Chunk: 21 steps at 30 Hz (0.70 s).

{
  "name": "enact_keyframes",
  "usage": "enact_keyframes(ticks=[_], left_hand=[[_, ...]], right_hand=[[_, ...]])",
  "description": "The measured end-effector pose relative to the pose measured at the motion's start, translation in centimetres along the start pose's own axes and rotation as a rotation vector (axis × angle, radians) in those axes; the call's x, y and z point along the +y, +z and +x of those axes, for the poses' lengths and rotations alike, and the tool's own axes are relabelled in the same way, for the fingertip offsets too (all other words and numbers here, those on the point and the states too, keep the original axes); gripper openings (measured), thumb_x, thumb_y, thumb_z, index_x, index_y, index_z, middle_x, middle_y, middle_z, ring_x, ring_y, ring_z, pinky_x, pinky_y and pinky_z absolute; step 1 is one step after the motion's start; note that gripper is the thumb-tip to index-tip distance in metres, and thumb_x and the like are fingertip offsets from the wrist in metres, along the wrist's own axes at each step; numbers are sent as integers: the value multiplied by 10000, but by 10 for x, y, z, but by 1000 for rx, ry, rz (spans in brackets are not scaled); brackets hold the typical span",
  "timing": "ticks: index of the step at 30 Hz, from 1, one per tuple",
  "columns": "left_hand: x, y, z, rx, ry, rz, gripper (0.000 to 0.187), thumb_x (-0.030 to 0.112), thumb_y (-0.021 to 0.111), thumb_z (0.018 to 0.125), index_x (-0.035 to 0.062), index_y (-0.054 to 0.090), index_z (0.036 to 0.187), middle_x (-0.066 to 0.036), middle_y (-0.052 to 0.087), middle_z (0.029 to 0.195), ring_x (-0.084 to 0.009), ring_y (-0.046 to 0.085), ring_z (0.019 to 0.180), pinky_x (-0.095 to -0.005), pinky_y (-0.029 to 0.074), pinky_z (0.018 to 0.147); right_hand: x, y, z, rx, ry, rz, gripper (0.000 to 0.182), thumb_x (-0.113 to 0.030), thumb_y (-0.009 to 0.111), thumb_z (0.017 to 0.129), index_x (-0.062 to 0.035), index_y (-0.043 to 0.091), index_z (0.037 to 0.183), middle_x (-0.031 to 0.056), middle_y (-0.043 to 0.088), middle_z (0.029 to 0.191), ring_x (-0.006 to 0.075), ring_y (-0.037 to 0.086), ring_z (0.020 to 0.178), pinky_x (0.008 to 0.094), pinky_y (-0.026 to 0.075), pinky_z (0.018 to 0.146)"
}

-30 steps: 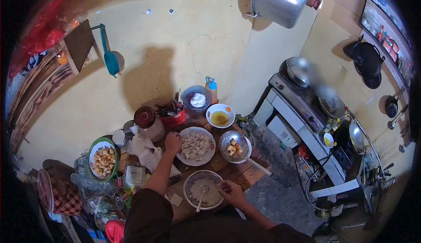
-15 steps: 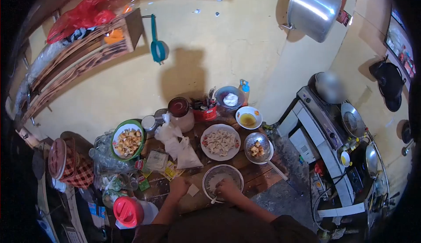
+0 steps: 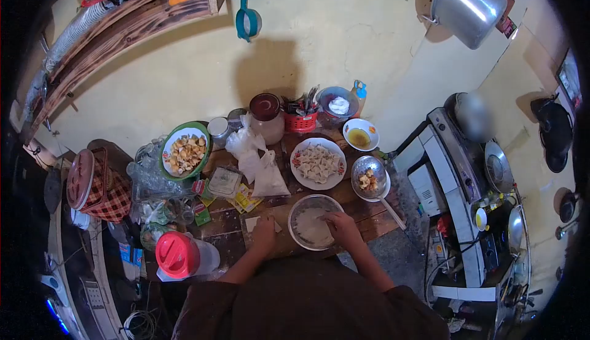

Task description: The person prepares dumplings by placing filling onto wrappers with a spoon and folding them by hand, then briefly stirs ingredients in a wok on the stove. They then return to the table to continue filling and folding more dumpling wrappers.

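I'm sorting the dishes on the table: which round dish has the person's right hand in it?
The glass bowl of pale filling at the table's near edge; the right hand reaches into it. The dumpling plate, strainer and sauce bowl lie beyond, untouched.

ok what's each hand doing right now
left hand: on the table beside a small white square, grip unclear
right hand: in the bowl, grip unclear

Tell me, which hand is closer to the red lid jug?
Left. The left hand rests on the table right of the red lid jug; the right hand is farther right, in the metal bowl.
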<state>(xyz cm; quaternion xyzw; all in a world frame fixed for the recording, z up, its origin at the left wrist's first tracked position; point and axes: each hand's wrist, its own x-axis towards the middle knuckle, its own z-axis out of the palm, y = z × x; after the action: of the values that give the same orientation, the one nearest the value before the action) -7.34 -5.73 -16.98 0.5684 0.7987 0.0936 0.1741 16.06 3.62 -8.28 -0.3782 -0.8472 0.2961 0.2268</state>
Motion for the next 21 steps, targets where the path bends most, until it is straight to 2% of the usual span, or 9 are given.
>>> enact_keyframes(ticks=[2,6,9,11,15,17,18,20,21], left_hand=[[-2,4,-1,139,96,25,396,82,695,637,25,530,992,-187,532,998,-357,521,946,-446,479,761],[3,-3,0,127,59,-56,356,46,659,645,22,529,976,-183,539,996,-368,534,927,-449,478,748],[-3,2,2,158,44,-134,341,8,621,647,14,523,973,-191,554,929,-375,550,893,-463,464,734],[-10,4,3,127,72,-232,250,22,603,682,-4,534,921,-204,565,865,-381,555,875,-476,448,723],[-16,-1,11,88,64,-138,144,57,584,733,-15,544,851,-217,568,825,-396,551,845,-481,443,720],[-12,-14,15,300,65,-356,138,110,571,779,-21,557,822,-225,573,847,-393,562,819,-466,448,710],[-7,-25,16,296,64,-356,138,110,571,779,-21,557,822,-225,573,847,-393,562,819,-466,448,710],[3,-43,17,287,40,-667,159,135,540,834,-5,559,907,-176,593,848,-319,592,770,-415,489,689],[9,-46,17,284,38,-666,159,135,540,834,-5,559,907,-176,593,848,-319,592,770,-415,489,689]], right_hand=[[-5,-5,0,101,-70,-14,119,-26,593,758,-45,639,867,124,629,844,299,613,795,372,493,705],[-18,-20,-1,149,-109,-18,115,-9,589,755,-46,639,852,117,635,855,287,617,804,367,496,704],[-27,-31,-3,195,-121,-26,114,10,588,748,-39,627,843,112,636,843,278,623,775,361,502,681],[-33,-37,-3,298,-176,26,138,30,599,720,-43,614,836,116,625,825,283,616,764,362,500,669],[-43,-51,-4,416,-247,13,142,46,593,712,-32,591,830,112,633,828,283,627,777,358,507,673],[-42,-55,-4,505,-345,128,142,42,582,720,-24,562,843,111,640,834,288,635,766,349,511,674],[-41,-54,-5,504,-342,128,142,42,582,720,-24,562,843,111,640,834,288,635,766,349,511,674],[-38,-48,-6,542,-342,188,167,44,579,719,-29,536,863,126,645,851,292,642,761,338,514,680],[-38,-44,-6,540,-339,189,167,44,579,719,-29,536,863,126,645,851,292,642,761,338,514,680]])
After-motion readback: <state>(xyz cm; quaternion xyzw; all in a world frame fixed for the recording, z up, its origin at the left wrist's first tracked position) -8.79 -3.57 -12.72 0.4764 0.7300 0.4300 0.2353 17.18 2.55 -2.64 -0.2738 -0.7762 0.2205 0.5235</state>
